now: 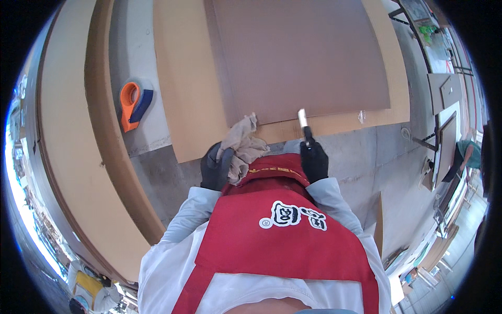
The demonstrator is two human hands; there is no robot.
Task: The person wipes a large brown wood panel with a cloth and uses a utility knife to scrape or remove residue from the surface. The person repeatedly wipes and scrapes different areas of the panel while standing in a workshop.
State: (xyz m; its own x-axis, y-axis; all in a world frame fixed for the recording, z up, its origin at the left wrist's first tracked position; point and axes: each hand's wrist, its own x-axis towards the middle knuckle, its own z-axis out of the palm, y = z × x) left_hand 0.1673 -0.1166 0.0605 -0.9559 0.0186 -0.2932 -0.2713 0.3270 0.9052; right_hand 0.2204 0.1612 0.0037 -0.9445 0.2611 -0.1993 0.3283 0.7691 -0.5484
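My left hand [216, 167], in a dark glove, grips a crumpled beige rag [245, 143]. The rag's upper tip overlaps the near left corner of a flat brown panel [302, 59]. In my black-gloved right hand [315, 161] is a black-handled tool [302, 118] with a bright, flat end; whether it is a knife or a scraper I cannot tell. Its tip points away from me and overlaps the panel's near edge. Beneath the panel lies a larger tan cardboard sheet [184, 78], showing along the left, near and right sides.
An orange and blue tape dispenser [135, 104] lies left of the cardboard. Further left runs a long cardboard-coloured board stack [70, 117]. Tables with brown panels [447, 92] stand at the right, where another person [466, 155] is partly visible. Someone in yellow and white [88, 288] is at lower left.
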